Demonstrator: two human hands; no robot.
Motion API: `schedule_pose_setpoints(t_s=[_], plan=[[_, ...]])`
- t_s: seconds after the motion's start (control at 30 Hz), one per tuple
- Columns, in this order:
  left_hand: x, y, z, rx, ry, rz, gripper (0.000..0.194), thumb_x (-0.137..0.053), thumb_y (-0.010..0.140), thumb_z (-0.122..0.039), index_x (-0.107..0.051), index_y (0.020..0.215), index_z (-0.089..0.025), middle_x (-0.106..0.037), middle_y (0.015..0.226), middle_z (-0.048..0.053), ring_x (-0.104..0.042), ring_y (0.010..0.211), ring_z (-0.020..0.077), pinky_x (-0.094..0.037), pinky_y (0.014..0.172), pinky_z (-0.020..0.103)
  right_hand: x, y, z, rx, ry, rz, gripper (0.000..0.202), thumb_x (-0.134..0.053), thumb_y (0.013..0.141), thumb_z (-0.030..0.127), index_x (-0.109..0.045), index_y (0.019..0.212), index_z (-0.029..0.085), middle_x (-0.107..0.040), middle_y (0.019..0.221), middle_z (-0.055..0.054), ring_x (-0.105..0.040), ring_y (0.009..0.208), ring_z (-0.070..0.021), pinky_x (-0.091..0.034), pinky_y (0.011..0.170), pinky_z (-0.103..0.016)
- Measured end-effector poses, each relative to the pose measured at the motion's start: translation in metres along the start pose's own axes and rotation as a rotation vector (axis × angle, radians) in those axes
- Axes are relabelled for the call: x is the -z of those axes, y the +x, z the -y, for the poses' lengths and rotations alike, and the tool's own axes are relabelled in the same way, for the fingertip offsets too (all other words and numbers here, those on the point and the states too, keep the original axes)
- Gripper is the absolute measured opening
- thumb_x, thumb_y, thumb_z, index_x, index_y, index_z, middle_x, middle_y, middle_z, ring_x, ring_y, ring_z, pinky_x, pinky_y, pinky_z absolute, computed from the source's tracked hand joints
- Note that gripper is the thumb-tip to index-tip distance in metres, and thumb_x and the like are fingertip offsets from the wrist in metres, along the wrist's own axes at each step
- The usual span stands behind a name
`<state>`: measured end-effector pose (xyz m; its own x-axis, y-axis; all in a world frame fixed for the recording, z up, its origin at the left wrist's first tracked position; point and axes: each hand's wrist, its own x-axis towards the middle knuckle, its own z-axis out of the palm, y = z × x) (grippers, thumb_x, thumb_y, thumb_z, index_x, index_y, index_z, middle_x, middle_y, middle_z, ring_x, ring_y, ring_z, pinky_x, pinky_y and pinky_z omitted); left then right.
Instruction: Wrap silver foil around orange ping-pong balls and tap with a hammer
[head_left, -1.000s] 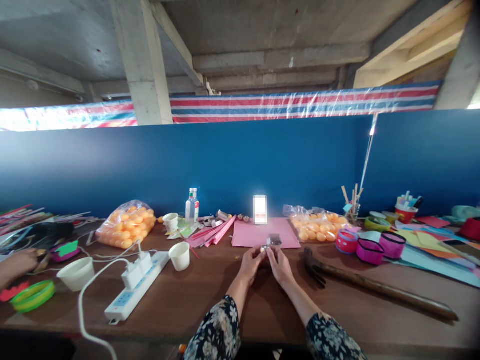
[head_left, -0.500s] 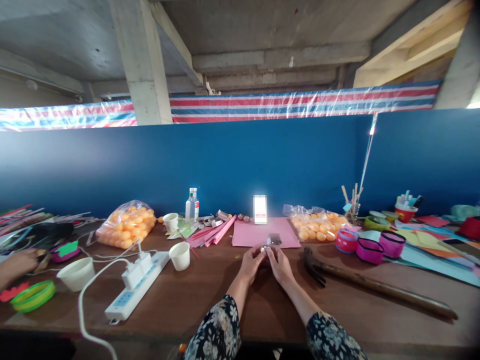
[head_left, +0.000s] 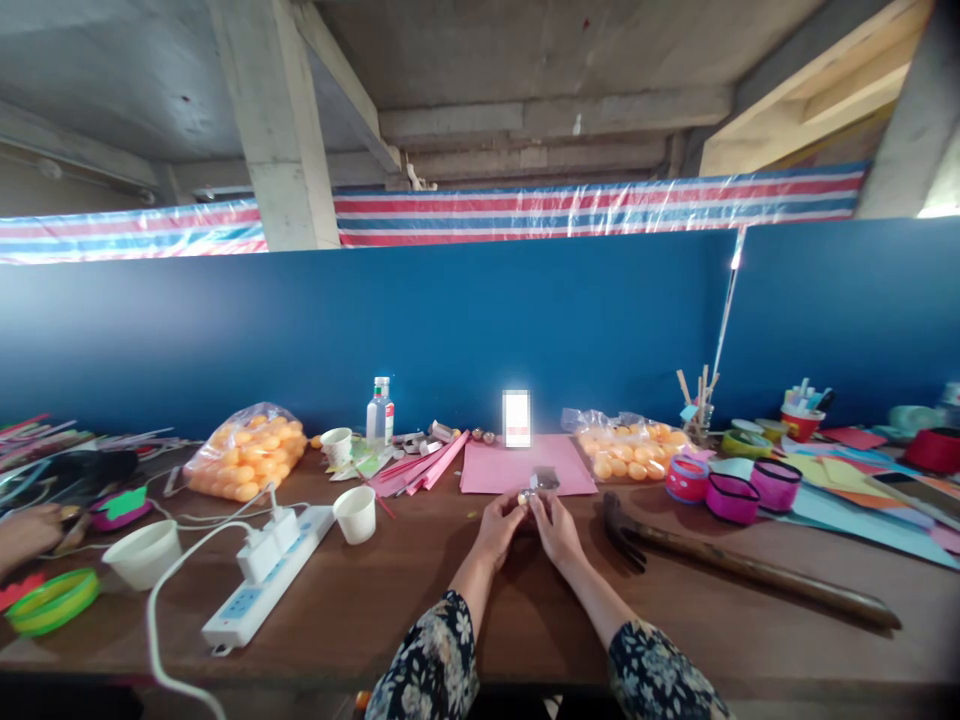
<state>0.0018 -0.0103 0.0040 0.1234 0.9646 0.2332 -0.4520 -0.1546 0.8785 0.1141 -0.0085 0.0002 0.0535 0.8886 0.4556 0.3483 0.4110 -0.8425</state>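
My left hand (head_left: pixel 498 527) and my right hand (head_left: pixel 556 527) meet above the brown table. Both are closed, fingertips pinching a small shiny metallic round piece (head_left: pixel 524 497) between them; its exact kind is too small to make out. Just behind my fingers lies pink paper (head_left: pixel 495 470), with a small clear-and-dark packet (head_left: pixel 545 479) on its front edge. A couple of shiny round pieces (head_left: pixel 488 437) sit at the back beside the paper. To the right of my right hand rests a claw hammer (head_left: pixel 735 562) with a wooden handle.
Bags of orange balls (head_left: pixel 251 455) (head_left: pixel 634 445) stand left and right. On the left are a power strip (head_left: pixel 259 590) with a white cable, a paper cup (head_left: pixel 355 514) and another person's hand (head_left: pixel 30 538). Pink bands (head_left: pixel 733 498) and coloured paper (head_left: pixel 832 510) lie right. A blue partition (head_left: pixel 480 320) rises behind.
The camera has turned slightly right, so the scene sits a little further left. My hands keep nearly the same pinch on the shiny round piece.
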Motion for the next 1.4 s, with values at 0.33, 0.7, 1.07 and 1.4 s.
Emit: schedule_pose_setpoints(t_s=[0.33, 0.7, 1.07, 1.4], plan=[[-0.003, -0.002, -0.005, 0.032, -0.055, -0.002, 0.04, -0.065, 0.062, -0.026, -0.061, 0.1, -0.012, -0.066, 0.089, 0.011, -0.061, 0.074, 0.0184, -0.047, 0.069, 0.031, -0.003, 0.001, -0.008, 0.017, -0.014, -0.018, 0.033, -0.038, 0.08, 0.042, -0.055, 0.092, 0.017, -0.064, 0.087, -0.007, -0.06, 0.08, -0.019, -0.044, 0.073, -0.028], [0.0, 0.0, -0.001, 0.017, -0.03, -0.015, 0.039, -0.064, 0.064, -0.032, -0.061, 0.098, -0.012, -0.065, 0.095, 0.012, -0.06, 0.084, 0.0206, -0.046, 0.077, 0.034, -0.005, 0.002, -0.012, 0.028, -0.013, -0.014, 0.032, -0.038, 0.08, 0.042, -0.054, 0.094, 0.018, -0.063, 0.088, -0.007, -0.06, 0.081, -0.0189, -0.044, 0.073, -0.028], [0.002, 0.002, 0.003, 0.005, -0.03, -0.015, 0.039, -0.065, 0.063, -0.033, -0.062, 0.096, -0.011, -0.065, 0.09, 0.011, -0.061, 0.078, 0.0206, -0.047, 0.075, 0.035, -0.003, 0.001, -0.008, 0.0, -0.021, 0.005, 0.034, -0.037, 0.081, 0.043, -0.055, 0.094, 0.017, -0.063, 0.086, -0.007, -0.059, 0.08, -0.0185, -0.044, 0.073, -0.029], [0.005, 0.003, 0.005, -0.003, 0.019, -0.042, 0.04, -0.065, 0.063, -0.034, -0.062, 0.096, -0.012, -0.066, 0.09, 0.01, -0.061, 0.079, 0.0198, -0.046, 0.075, 0.034, -0.004, 0.001, -0.009, 0.012, -0.038, -0.005, 0.034, -0.038, 0.08, 0.042, -0.056, 0.094, 0.017, -0.064, 0.085, -0.007, -0.06, 0.079, -0.0187, -0.045, 0.072, -0.029]])
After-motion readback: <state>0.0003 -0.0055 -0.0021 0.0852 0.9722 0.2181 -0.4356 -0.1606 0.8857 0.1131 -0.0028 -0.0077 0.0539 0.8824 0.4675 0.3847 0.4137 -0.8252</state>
